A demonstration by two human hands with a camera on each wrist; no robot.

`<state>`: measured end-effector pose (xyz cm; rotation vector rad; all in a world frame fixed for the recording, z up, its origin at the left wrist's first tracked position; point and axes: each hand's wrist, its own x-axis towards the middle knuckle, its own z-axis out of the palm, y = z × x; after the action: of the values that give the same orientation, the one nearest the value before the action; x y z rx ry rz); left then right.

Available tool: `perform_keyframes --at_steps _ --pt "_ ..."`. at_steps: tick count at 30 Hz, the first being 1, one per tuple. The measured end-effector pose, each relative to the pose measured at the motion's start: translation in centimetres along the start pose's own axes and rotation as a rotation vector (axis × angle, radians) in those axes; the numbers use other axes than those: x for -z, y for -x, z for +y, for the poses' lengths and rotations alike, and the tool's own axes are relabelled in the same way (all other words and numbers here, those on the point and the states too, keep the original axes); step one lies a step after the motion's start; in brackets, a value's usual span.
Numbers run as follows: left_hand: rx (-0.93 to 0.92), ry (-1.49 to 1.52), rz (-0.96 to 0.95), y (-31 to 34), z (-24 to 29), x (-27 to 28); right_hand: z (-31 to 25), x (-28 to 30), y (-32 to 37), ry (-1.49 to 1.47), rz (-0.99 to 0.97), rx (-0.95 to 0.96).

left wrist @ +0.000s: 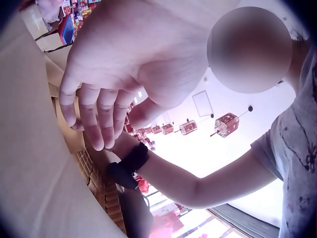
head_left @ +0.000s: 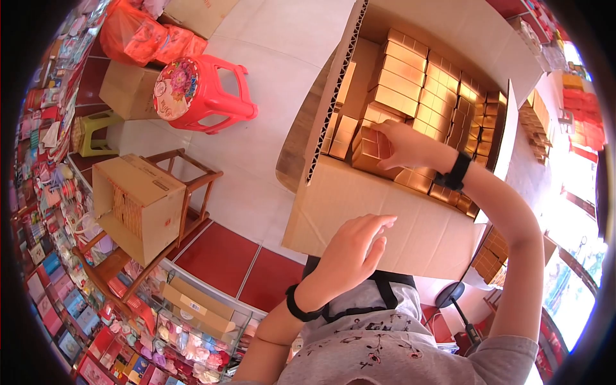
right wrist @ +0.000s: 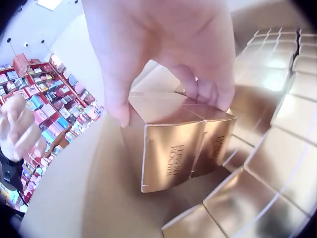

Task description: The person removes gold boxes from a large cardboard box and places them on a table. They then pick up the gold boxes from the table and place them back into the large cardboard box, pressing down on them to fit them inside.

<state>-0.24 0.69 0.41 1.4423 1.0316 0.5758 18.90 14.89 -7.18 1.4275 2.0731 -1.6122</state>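
Observation:
A large cardboard carton (head_left: 391, 208) stands open before me, holding rows of small gold boxes (head_left: 439, 96). My right hand (head_left: 414, 146) reaches in over its near side and grips a pair of joined gold boxes (right wrist: 171, 153) printed with dark lettering. In the right wrist view the thumb lies on one side of the pair and the fingers on the other. The pair is held over a gap beside other gold boxes. My left hand (head_left: 346, 253) holds nothing, hovering by the carton's near flap with its fingers loosely bent, palm showing in the left wrist view (left wrist: 143, 54).
To the left are a red plastic stool (head_left: 205, 93) and a wooden chair (head_left: 186, 186) bearing a smaller open carton (head_left: 144, 202). Red bags (head_left: 138, 35) lie at the upper left. Shelves of packaged goods (head_left: 58, 256) line the left side. More gold boxes (head_left: 491, 256) stand at the right.

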Motion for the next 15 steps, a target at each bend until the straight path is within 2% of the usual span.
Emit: perform_keyframes --at_steps 3,5,15 --pt "0.004 -0.001 -0.001 0.0 -0.1 0.0 0.4 -1.4 -0.3 0.037 0.047 0.025" --pt "0.009 0.002 -0.001 0.1 -0.2 0.0 0.8 -2.4 -0.6 0.215 0.164 0.055" --pt "-0.03 0.009 0.034 -0.2 -0.2 -0.4 1.4 -4.7 -1.7 0.484 0.233 0.041"
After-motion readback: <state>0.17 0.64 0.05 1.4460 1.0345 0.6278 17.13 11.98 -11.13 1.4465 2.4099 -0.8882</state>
